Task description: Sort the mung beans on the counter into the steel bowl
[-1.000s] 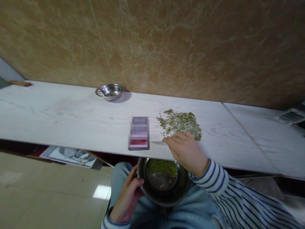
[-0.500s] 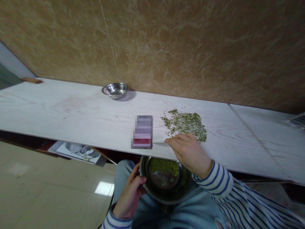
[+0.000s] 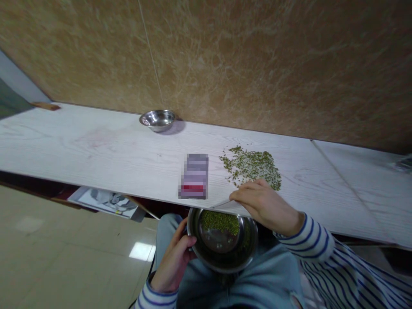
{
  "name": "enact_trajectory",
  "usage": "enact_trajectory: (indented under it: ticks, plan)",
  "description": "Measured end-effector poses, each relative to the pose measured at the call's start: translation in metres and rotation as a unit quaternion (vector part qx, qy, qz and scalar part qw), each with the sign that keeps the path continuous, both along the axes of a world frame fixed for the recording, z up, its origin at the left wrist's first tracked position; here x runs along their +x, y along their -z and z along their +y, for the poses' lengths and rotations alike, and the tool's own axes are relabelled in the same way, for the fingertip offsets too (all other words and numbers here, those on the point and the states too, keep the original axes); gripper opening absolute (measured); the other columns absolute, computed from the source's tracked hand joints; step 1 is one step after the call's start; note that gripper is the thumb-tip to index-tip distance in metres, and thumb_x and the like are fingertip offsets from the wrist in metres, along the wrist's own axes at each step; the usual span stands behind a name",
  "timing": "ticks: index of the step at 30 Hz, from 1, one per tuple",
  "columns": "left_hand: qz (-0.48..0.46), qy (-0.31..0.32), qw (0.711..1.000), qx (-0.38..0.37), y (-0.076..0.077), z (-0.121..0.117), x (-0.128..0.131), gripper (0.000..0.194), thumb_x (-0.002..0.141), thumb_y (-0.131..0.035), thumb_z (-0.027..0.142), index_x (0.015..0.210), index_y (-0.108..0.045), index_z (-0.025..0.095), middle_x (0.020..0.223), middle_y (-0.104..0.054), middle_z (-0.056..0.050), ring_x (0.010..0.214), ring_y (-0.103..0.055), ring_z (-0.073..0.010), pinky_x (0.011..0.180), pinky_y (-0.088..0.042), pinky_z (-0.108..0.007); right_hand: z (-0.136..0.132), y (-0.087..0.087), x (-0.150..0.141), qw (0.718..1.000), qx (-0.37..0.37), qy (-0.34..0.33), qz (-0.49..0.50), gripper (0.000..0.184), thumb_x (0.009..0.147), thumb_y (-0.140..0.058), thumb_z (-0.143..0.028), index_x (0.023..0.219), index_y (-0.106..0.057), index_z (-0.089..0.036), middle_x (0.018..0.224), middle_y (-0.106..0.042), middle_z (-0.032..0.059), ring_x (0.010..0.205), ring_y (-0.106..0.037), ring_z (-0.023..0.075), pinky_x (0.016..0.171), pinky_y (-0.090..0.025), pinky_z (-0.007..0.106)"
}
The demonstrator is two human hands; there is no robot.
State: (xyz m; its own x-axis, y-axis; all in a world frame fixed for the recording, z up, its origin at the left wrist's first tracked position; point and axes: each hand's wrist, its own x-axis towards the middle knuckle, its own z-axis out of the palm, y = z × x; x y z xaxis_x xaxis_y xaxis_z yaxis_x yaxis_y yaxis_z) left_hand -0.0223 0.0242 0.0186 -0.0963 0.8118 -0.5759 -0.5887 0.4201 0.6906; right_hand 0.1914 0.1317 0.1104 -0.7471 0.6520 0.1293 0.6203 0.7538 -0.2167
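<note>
My left hand (image 3: 174, 262) grips the rim of a steel bowl (image 3: 247, 253) held on my lap just under the table's front edge; green beans (image 3: 220, 221) lie heaped at the bowl's far side. My right hand (image 3: 265, 206) is closed in a pinch on a thin pale card or strip (image 3: 220, 203) at the table edge, right above the bowl. A loose pile of green beans (image 3: 252, 167) is spread on the white wooden table (image 3: 96, 150) just beyond that hand.
A blurred rectangular pack (image 3: 194, 176) lies left of the bean pile. A second, small steel bowl (image 3: 157, 120) stands at the back by the brown wall. Papers (image 3: 106, 201) lie on a shelf under the table. A dark object (image 3: 404, 163) sits at the far right.
My right hand has drawn back from the table top to its front edge, over the bowl, with the thin strip. The view shifted slightly to the left.
</note>
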Motion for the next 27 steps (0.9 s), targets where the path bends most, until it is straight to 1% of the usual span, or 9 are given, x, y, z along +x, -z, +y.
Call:
enact_trajectory:
  ticks: [3,5,8,10,13,17,20,24,27]
  plan:
    - [0.005,0.01,1.0,-0.001,0.0,0.001,0.001,0.059,0.064,-0.061,0.02,0.123,-0.053,0.022,0.106,-0.067,-0.004,0.085,-0.061,-0.022,0.061,-0.048,-0.03,-0.002,0.001,0.014,1.0,0.014,0.012,0.023,0.023,0.094,-0.043,-0.021,0.105,-0.063,-0.023,0.097,-0.068,0.004,0.093,-0.058,0.0168,0.08,-0.032,0.033]
    - [0.002,0.024,1.0,-0.006,0.001,0.001,0.003,0.058,0.065,-0.061,0.021,0.123,-0.053,0.023,0.107,-0.067,-0.004,0.084,-0.061,-0.0211,0.062,-0.047,-0.03,-0.004,0.003,0.025,0.997,0.048,0.046,0.036,0.023,0.094,-0.043,-0.022,0.107,-0.062,-0.021,0.098,-0.068,0.0052,0.092,-0.059,0.0173,0.079,-0.035,0.033]
    - [-0.006,0.05,0.999,-0.011,0.004,0.003,0.008,0.058,0.066,-0.062,0.02,0.124,-0.052,0.024,0.105,-0.067,-0.004,0.081,-0.06,-0.0196,0.062,-0.047,-0.03,-0.006,0.006,0.04,0.991,0.092,0.098,0.022,0.026,0.095,-0.042,-0.023,0.11,-0.062,-0.018,0.096,-0.069,0.0068,0.09,-0.059,0.0185,0.077,-0.037,0.032]
    - [-0.008,0.055,0.998,-0.003,0.005,0.004,0.012,0.057,0.067,-0.061,0.019,0.123,-0.052,0.023,0.103,-0.067,-0.004,0.078,-0.06,-0.0186,0.06,-0.046,-0.029,-0.007,0.007,0.044,0.986,0.109,0.124,0.002,0.027,0.094,-0.041,-0.023,0.111,-0.061,-0.018,0.095,-0.069,0.0076,0.089,-0.059,0.0193,0.076,-0.038,0.033]
    - [-0.012,0.065,0.998,0.012,0.004,0.006,0.017,0.053,0.067,-0.06,0.019,0.119,-0.055,0.022,0.101,-0.067,-0.004,0.076,-0.059,-0.0177,0.059,-0.046,-0.028,-0.008,0.009,0.042,0.982,0.118,0.148,-0.016,0.027,0.094,-0.042,-0.021,0.111,-0.061,-0.018,0.093,-0.069,0.0075,0.089,-0.059,0.0198,0.077,-0.038,0.033]
    - [-0.011,0.064,0.998,0.005,0.001,0.006,0.022,0.05,0.066,-0.061,0.019,0.116,-0.058,0.023,0.099,-0.067,-0.004,0.08,-0.06,-0.0191,0.062,-0.046,-0.029,-0.008,0.012,0.033,0.981,0.116,0.156,-0.027,0.024,0.092,-0.045,-0.019,0.11,-0.062,-0.019,0.09,-0.069,0.0062,0.088,-0.059,0.0196,0.076,-0.037,0.032]
    - [-0.004,0.057,0.998,-0.001,0.001,0.006,0.024,0.049,0.065,-0.061,0.02,0.114,-0.06,0.022,0.097,-0.068,-0.004,0.078,-0.06,-0.02,0.061,-0.046,-0.03,-0.011,0.014,0.032,0.983,0.107,0.148,-0.029,0.024,0.092,-0.046,-0.018,0.11,-0.062,-0.019,0.088,-0.069,0.0055,0.086,-0.058,0.0194,0.074,-0.036,0.032]
    - [-0.01,0.063,0.998,0.008,0.001,0.007,0.025,0.051,0.064,-0.062,0.021,0.115,-0.06,0.021,0.092,-0.068,-0.004,0.075,-0.06,-0.0196,0.06,-0.045,-0.03,-0.018,0.017,0.041,0.986,0.097,0.132,-0.012,0.024,0.093,-0.045,-0.018,0.11,-0.061,-0.02,0.091,-0.068,0.0054,0.089,-0.058,0.0186,0.075,-0.035,0.032]
    - [-0.022,0.063,0.998,0.009,0.002,0.009,0.026,0.051,0.065,-0.062,0.019,0.115,-0.059,0.022,0.095,-0.068,-0.005,0.078,-0.06,-0.0197,0.06,-0.046,-0.029,-0.021,0.019,0.048,0.984,0.099,0.15,-0.002,0.024,0.093,-0.044,-0.019,0.11,-0.061,-0.019,0.093,-0.068,0.0058,0.089,-0.058,0.0182,0.076,-0.035,0.032]
